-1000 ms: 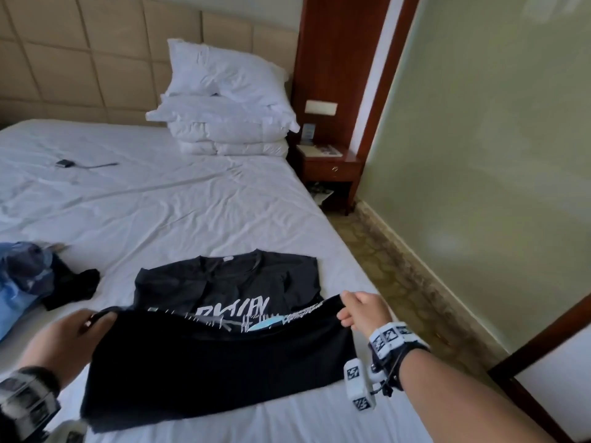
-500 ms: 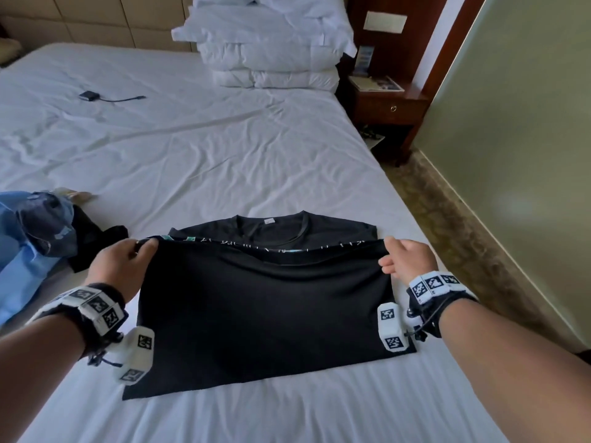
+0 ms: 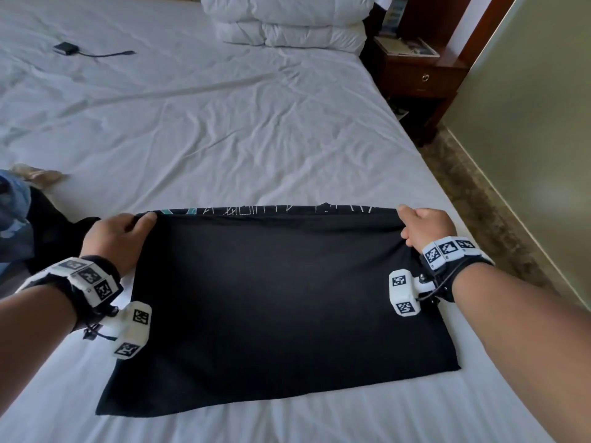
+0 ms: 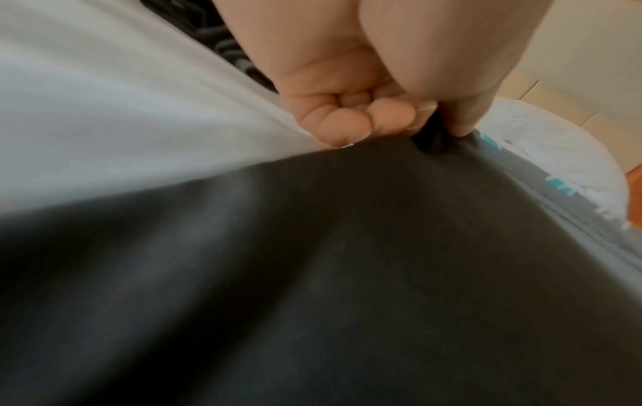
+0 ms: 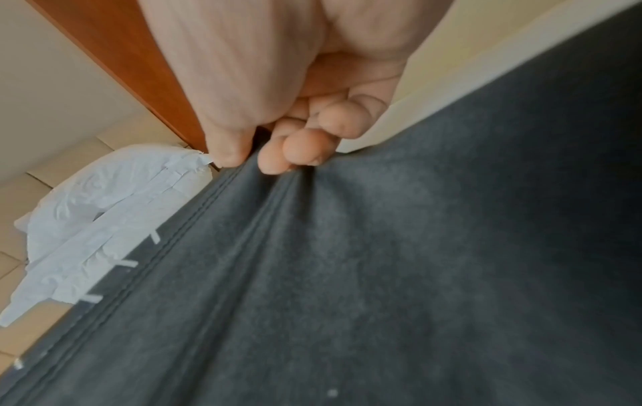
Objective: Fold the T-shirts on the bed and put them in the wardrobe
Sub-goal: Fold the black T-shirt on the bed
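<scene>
Item: black T-shirt [image 3: 275, 302], folded over, flat on white bed [image 3: 224, 139] | Left hand [image 3: 116, 238]: pinches far-left corner, thumb against curled fingers [image 4: 347, 123] | Right hand [image 3: 422, 228]: pinches far-right corner likewise | Between grips: folded edge, printed strip just beyond | Left of left grip: blue and dark clothes [image 3: 19, 219]

The head view looks forward and down from above the bed [image 3: 224, 129], taking in both forearms, the shirt [image 3: 271, 298] and the pillows [image 3: 287, 30] beyond. The left wrist view sits very close behind the left hand [image 4: 365, 90], skimming low over the shirt. The right wrist view does likewise behind the right hand [image 5: 278, 90]. All three views share the shirt's far edge and the pillows.
</scene>
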Demonstrator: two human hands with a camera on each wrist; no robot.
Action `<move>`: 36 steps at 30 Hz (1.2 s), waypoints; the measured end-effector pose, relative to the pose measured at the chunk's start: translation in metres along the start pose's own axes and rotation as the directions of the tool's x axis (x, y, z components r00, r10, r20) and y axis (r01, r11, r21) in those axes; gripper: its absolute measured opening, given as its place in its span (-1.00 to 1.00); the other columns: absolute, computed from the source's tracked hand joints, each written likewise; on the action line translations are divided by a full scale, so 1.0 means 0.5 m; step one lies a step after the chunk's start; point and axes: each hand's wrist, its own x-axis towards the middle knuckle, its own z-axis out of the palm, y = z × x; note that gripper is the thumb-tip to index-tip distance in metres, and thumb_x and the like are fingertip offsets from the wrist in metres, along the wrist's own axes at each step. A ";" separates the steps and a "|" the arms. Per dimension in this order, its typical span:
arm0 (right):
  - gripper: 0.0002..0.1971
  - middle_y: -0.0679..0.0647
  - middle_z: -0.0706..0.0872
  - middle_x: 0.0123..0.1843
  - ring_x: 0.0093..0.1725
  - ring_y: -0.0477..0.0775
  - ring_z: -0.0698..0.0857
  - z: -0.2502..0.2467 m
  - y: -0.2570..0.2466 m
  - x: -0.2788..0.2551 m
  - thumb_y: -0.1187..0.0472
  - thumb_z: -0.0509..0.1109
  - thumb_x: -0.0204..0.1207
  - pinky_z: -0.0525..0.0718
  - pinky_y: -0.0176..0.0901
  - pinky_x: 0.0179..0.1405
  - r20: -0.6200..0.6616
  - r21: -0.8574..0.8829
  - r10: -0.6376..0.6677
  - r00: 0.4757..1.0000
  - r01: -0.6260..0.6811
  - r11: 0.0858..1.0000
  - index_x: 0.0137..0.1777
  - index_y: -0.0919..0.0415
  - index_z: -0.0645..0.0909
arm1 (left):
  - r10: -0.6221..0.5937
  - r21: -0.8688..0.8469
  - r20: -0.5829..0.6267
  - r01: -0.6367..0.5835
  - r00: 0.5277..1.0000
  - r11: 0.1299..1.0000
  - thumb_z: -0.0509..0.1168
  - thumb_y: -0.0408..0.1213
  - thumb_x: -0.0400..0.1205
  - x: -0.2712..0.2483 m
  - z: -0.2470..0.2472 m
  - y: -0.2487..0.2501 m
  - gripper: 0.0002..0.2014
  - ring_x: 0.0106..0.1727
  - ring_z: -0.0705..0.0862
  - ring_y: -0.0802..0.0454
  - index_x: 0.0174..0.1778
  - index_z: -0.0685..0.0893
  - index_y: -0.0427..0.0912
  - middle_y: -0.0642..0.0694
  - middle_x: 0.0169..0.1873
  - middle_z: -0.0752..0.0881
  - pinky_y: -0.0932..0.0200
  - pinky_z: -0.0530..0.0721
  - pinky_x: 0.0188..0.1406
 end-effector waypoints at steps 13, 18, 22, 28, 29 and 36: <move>-0.50 0.06 0.84 -0.27 -0.25 0.19 0.72 0.062 -0.005 0.067 -0.08 0.23 0.62 0.54 -0.08 -0.27 0.083 -0.192 0.082 0.993 -0.064 0.979 -0.17 0.37 0.76 | -0.204 0.063 0.146 0.197 0.968 0.978 0.35 0.21 0.62 0.058 0.033 -0.009 -0.47 -0.53 0.61 -0.16 -0.31 0.69 -0.25 -0.17 -0.57 0.65 0.14 0.50 -0.45; -0.70 0.06 0.84 -0.14 -0.22 0.13 0.75 0.038 -0.007 0.036 -0.13 0.36 0.61 0.71 -0.04 -0.12 0.138 -0.038 0.028 0.990 -0.023 0.999 0.00 0.11 0.62 | -0.254 -0.131 0.302 0.304 0.919 0.944 0.42 0.11 0.62 0.050 0.012 -0.006 -0.53 -0.45 0.59 -0.11 -0.02 0.70 -0.33 -0.19 -0.35 0.68 0.14 0.63 -0.39; -0.45 0.01 0.73 0.18 0.13 0.10 0.75 -0.013 0.023 -0.002 -0.10 0.51 0.49 0.76 0.08 0.17 0.186 0.084 0.015 0.982 -0.031 0.996 0.47 -0.09 0.52 | -0.268 -0.172 0.338 0.339 0.902 0.925 0.48 -0.01 0.61 0.023 -0.034 0.021 -0.56 -0.35 0.67 -0.15 0.30 0.51 -0.06 -0.23 -0.22 0.74 -0.04 0.75 -0.21; -0.29 0.07 0.44 0.68 0.57 0.10 0.52 -0.074 0.054 -0.047 0.15 0.48 0.60 0.54 0.04 0.51 0.396 0.269 0.124 0.910 -0.244 0.932 0.73 -0.02 0.33 | 0.083 -0.054 0.258 -0.071 0.963 0.996 0.43 -0.25 0.63 -0.116 -0.015 0.178 -0.97 -0.55 0.64 -0.03 -0.11 0.77 -0.08 -0.06 -0.46 0.72 0.21 0.70 -0.53; -0.30 0.07 0.40 0.71 0.61 0.11 0.48 -0.076 0.052 -0.049 0.17 0.45 0.62 0.53 0.02 0.50 0.426 0.282 0.125 0.896 -0.263 0.923 0.74 -0.02 0.30 | 0.129 -0.082 0.314 -0.109 0.941 0.991 0.42 -0.29 0.63 -0.146 0.006 0.212 -0.92 -0.61 0.59 0.04 -0.18 0.77 -0.09 -0.03 -0.53 0.69 0.26 0.63 -0.61; -0.37 0.03 0.50 0.62 0.26 -0.09 0.68 -0.077 0.046 -0.040 0.14 0.36 0.70 0.72 -0.14 0.05 0.509 0.324 0.124 0.852 -0.323 0.889 0.73 -0.13 0.25 | 0.345 -0.164 0.646 -0.317 0.681 0.934 0.36 -0.07 0.54 -0.337 0.191 0.399 -0.87 -0.39 0.70 0.11 -0.24 0.74 0.00 0.10 -0.44 0.74 0.05 0.79 -0.15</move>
